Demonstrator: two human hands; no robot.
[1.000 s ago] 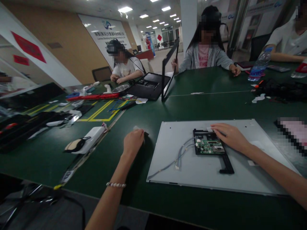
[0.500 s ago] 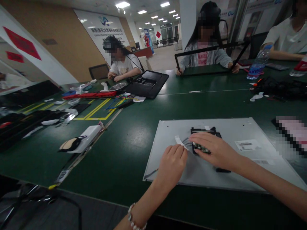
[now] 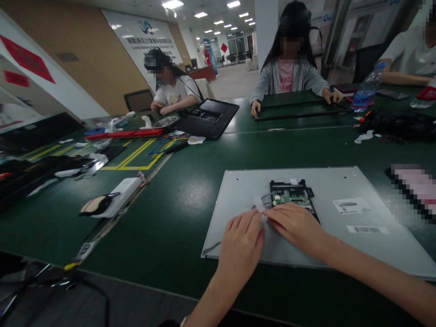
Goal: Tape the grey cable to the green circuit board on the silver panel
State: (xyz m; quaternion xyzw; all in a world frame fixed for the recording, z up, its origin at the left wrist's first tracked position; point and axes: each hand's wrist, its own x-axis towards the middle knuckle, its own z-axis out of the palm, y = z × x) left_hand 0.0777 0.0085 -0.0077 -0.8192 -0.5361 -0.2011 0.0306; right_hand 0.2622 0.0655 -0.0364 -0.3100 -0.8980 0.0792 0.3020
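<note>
A grey metal panel (image 3: 340, 181) lies flat on the green table (image 3: 177, 190) in front of me. A green circuit board in a black frame (image 3: 291, 195) sits on its middle, with thin grey wires (image 3: 264, 199) leading left. My left hand (image 3: 241, 245) rests on the panel's near left part, fingers together, holding a small strip of white tape (image 3: 259, 203) over the wires. My right hand (image 3: 297, 225) lies just below the board, its fingers stretched flat and pressing toward the tape beside the left hand.
A white device with a tan pad (image 3: 112, 199) lies to the left. Further left are black cases and tools on yellow floor-style markings (image 3: 143, 156). Across the table one person holds a black frame (image 3: 299, 111) flat; another sits by an open black case (image 3: 211, 118). A water bottle (image 3: 368, 93) stands far right.
My left hand came from the table left of the panel onto the panel with the tape. My right hand slid off the board toward me. The person opposite laid the black frame flat.
</note>
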